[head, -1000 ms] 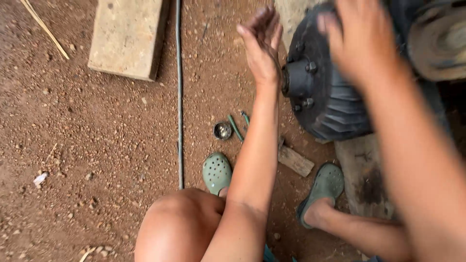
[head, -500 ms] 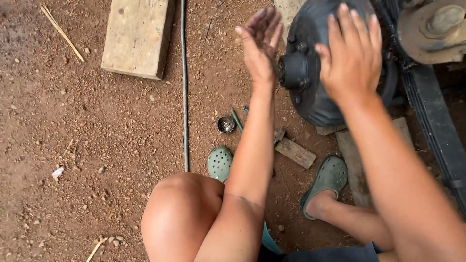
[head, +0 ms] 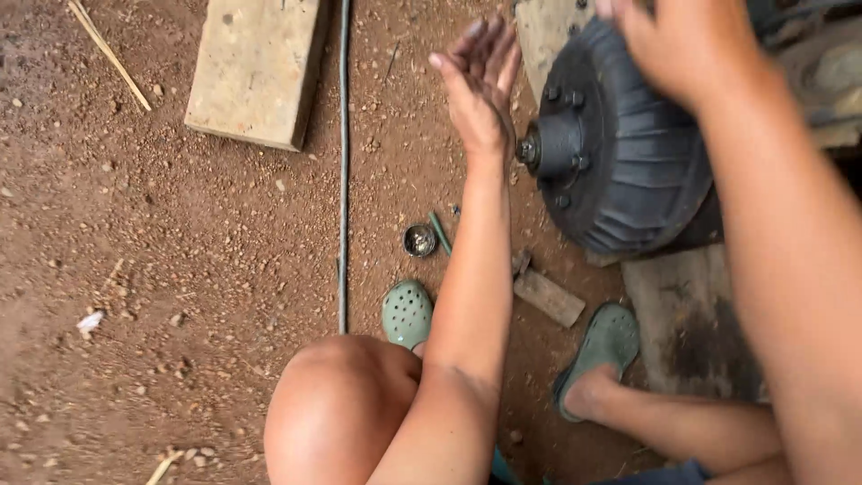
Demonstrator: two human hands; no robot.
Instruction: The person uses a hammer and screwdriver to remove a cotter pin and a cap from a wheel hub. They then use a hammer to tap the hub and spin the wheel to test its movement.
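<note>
Head view: left hand [head: 480, 90] open, fingers spread, still raised beside hub [head: 549, 148]; right hand [head: 691, 45] flat on tyre [head: 628, 153], slid higher since a second ago.

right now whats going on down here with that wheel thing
A person squats on red dirt ground in green clogs, working at a dark ribbed drum with a bolted hub. The right hand lies on top of the drum. The left hand is raised open beside the hub, holding nothing and apart from it. On the ground near the left foot sit a small metal cup and a thin green rod. A long thin bar and a wooden block lie further left.
</note>
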